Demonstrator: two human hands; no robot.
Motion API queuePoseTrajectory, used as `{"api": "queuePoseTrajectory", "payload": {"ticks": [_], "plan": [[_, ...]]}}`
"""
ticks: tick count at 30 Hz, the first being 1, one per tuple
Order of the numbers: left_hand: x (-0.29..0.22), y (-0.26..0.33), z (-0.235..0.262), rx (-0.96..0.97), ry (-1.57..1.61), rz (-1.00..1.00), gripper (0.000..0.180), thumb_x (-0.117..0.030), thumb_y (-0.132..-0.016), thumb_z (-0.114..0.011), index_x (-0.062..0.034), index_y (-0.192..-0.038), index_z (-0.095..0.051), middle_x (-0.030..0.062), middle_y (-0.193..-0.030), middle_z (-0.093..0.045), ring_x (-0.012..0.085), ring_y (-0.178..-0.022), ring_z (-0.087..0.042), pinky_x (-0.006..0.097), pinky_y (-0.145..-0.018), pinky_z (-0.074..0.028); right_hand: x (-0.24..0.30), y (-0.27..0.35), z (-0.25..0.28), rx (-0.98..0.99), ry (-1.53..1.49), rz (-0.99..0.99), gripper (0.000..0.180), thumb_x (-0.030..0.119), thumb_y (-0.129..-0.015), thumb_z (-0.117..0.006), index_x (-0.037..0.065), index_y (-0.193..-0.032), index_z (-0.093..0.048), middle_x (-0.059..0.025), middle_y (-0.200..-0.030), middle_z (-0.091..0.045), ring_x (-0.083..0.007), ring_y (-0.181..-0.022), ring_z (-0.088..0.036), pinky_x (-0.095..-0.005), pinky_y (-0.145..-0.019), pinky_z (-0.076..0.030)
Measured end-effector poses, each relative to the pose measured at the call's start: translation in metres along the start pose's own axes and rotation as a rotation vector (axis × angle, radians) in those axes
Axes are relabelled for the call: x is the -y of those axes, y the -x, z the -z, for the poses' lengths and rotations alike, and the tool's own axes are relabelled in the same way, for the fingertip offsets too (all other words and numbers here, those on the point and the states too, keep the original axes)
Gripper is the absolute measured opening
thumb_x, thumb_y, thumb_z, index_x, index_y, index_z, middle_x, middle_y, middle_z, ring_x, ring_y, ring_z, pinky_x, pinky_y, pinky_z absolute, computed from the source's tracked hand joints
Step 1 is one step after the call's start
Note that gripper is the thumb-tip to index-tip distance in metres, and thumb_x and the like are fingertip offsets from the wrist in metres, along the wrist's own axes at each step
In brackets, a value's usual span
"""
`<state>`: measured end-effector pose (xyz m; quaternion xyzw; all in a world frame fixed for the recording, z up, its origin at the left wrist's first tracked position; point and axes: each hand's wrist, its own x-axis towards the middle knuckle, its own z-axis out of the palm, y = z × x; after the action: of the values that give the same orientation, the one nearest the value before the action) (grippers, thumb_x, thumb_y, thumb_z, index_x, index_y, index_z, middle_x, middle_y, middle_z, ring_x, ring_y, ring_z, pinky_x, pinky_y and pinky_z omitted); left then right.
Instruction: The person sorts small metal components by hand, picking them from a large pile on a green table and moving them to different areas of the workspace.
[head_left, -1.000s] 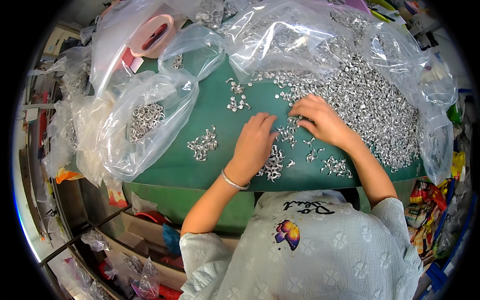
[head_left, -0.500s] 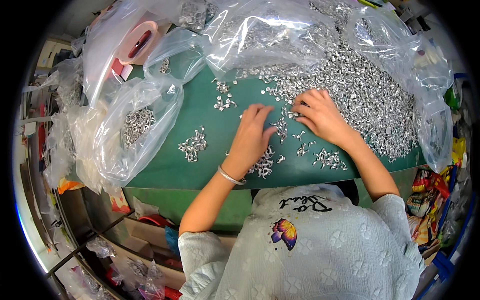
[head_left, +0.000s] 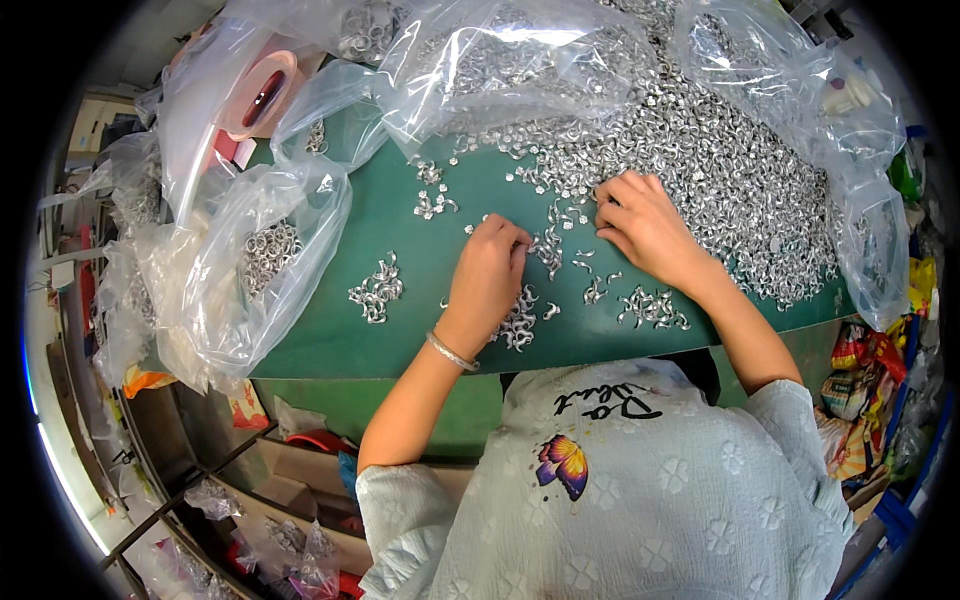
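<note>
My left hand (head_left: 487, 275), with a bracelet on its wrist, is over the green tabletop, thumb and fingers pinched together. What is in the pinch is too small to make out. A small cluster of curved silver metal pieces (head_left: 546, 250) lies beside its fingertips, and another cluster (head_left: 517, 322) sits partly under its palm. My right hand (head_left: 650, 230) rests at the left edge of a large heap of similar metal pieces (head_left: 735, 190). Its fingers are curled in toward the thumb, and their tips hide anything between them. Nearer my body lies a loose group of pieces (head_left: 652, 308).
Clear plastic bags (head_left: 520, 75) drape over the far side of the heap. Metal rings (head_left: 270, 257) fill an open bag at left. Behind it, a pink tub (head_left: 262, 95) holds a dark red object. Further small clusters (head_left: 376, 289) lie on the green table (head_left: 410, 335).
My left hand's thumb and fingers have closed from a spread position into a pinch. My right hand's fingers have curled a little at the heap's edge. The view has shifted slightly.
</note>
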<state>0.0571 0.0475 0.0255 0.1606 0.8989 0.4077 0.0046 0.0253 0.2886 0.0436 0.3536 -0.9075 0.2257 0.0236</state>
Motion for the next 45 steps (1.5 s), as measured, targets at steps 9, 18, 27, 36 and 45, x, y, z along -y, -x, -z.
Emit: {"api": "queuePoseTrajectory", "payload": {"ticks": [9, 18, 27, 36, 45], "plan": [[-0.004, -0.004, -0.007, -0.040, -0.011, -0.003, 0.018, 0.003, -0.077, -0.069, 0.0022, -0.093, -0.062, 0.0142, -0.084, -0.059, 0.0279, -0.073, -0.060, 0.036, -0.067, -0.049, 0.010, -0.020, -0.019, -0.076, 0.039, 0.039, 0.014, 0.012, -0.080, -0.069, 0.006, -0.091, -0.063, -0.0059, -0.095, -0.055, -0.0236, -0.096, -0.051, -0.0365, -0.083, -0.038], [-0.004, -0.004, -0.009, -0.045, -0.005, -0.064, 0.012, 0.005, -0.078, -0.067, 0.0032, -0.088, -0.062, 0.0149, -0.083, -0.059, 0.0290, -0.071, -0.061, 0.036, -0.064, -0.049, 0.000, -0.006, -0.009, -0.036, 0.012, -0.061, 0.010, 0.004, -0.079, -0.063, 0.003, -0.088, -0.063, -0.0088, -0.092, -0.057, -0.0259, -0.093, -0.054, -0.0365, -0.083, -0.040], [-0.003, -0.003, -0.010, -0.106, 0.037, -0.024, 0.014, 0.007, -0.078, -0.065, 0.0026, -0.091, -0.061, 0.0145, -0.088, -0.058, 0.0283, -0.076, -0.060, 0.036, -0.069, -0.049, 0.011, -0.012, -0.011, -0.098, -0.082, -0.060, 0.009, 0.005, -0.079, -0.065, 0.005, -0.088, -0.063, -0.0087, -0.089, -0.057, -0.0266, -0.091, -0.055, -0.0379, -0.082, -0.041], [-0.002, -0.003, -0.004, -0.107, 0.017, -0.035, 0.013, 0.005, -0.079, -0.067, 0.0032, -0.091, -0.062, 0.0143, -0.088, -0.060, 0.0288, -0.074, -0.061, 0.036, -0.067, -0.049, 0.014, -0.011, -0.014, -0.106, 0.013, -0.085, 0.014, 0.008, -0.076, -0.068, 0.006, -0.089, -0.064, -0.0065, -0.091, -0.056, -0.0237, -0.093, -0.053, -0.0359, -0.081, -0.039], [0.002, 0.008, 0.016, -0.221, 0.074, 0.014, 0.011, 0.005, -0.081, -0.067, 0.0008, -0.091, -0.065, 0.0123, -0.088, -0.067, 0.0220, -0.073, -0.064, 0.030, -0.062, -0.049, 0.006, -0.014, -0.022, -0.064, 0.026, 0.003, 0.006, 0.006, -0.080, -0.063, 0.004, -0.085, -0.064, -0.0062, -0.087, -0.057, -0.0235, -0.090, -0.053, -0.0352, -0.080, -0.040]]}}
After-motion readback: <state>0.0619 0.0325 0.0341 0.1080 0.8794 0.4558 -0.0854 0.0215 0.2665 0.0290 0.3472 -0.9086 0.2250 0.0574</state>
